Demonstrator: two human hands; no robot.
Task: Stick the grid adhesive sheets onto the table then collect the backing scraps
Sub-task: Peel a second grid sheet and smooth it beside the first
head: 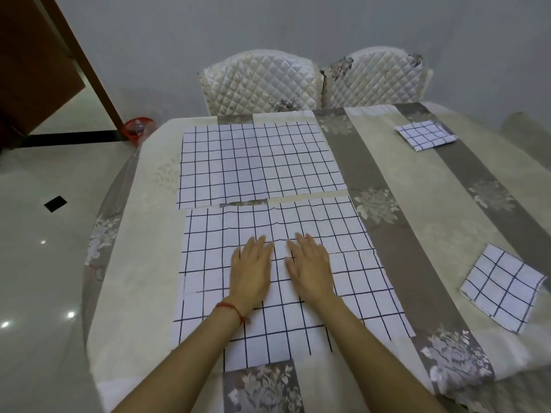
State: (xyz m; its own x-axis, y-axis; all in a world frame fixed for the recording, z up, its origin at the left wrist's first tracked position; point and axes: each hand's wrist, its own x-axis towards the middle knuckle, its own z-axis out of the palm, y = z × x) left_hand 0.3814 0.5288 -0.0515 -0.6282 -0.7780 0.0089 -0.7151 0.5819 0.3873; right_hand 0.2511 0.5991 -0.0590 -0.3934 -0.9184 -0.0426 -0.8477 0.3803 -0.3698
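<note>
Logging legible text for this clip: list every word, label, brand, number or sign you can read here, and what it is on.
None: no readable text anywhere in the head view.
Grid sheets: only dark grid lines on white, no print.
Tablecloth: floral pattern only.
Red container on the floor: too small and blurred to show any label.
Both the left hand and the right hand lie flat on the near sheet.

Quick count of what was on the table [387,162]: two big grid patches laid flat, far grid patch [256,162] at upper centre and near grid patch [357,281] at lower centre. Two small folded grid pieces sat on the right: far folded piece [426,135] and near folded piece [504,289]. Two hands were flat on it, left hand [252,269] and right hand [310,268]. Two quilted chairs stood at the top, left chair [259,81] and right chair [377,76]. One red tub [137,129] at upper left.
</note>
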